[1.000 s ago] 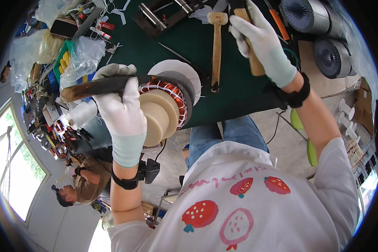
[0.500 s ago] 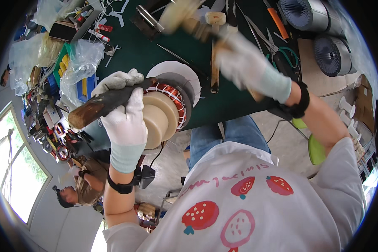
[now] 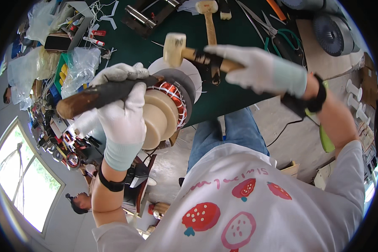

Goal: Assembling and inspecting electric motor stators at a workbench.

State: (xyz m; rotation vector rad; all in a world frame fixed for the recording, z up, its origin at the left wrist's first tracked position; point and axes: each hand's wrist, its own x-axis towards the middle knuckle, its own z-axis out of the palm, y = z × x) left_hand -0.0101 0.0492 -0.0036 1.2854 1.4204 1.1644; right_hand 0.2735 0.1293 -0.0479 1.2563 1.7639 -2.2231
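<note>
Change: since the frame 1 second earlier, my right hand (image 3: 256, 69) had lifted the mallet (image 3: 175, 48) off the green table (image 3: 235, 38) and swung it across, so its pale head hung just above the top of the motor stator (image 3: 172, 98); my left hand (image 3: 122, 111) had stayed on the dark bar (image 3: 101, 94).
Nearest: my white shirt with red strawberry prints filled the lower part of the view, and my blue jeans showed under the table edge.
Left hand: gloved in white, fingers curled tight around the dark bar, clamping it against the stator's upper rim.
Dark bar: long and worn, it ran from the stator out to my left, tilted slightly downward at its far end.
Motor stator: it sat at the near edge of the table, on its side, with its copper windings (image 3: 170, 89) and 2 cream-coloured stepped discs (image 3: 161, 117) facing me.
Right hand: gloved in white, closed in a fist around the mallet's wooden handle, with a black strap on the wrist.
Mallet: handle roughly level, head pointing left, just beside the bar's tip; I could not tell whether it touched.
Farther: a second mallet (image 3: 208, 17) lay on the table beyond, scissors (image 3: 266, 23) to its right, clear plastic bags (image 3: 77, 67) to the left.
Farthest: a metal vise-like tool (image 3: 145, 17) lay near the table's far edge.
</note>
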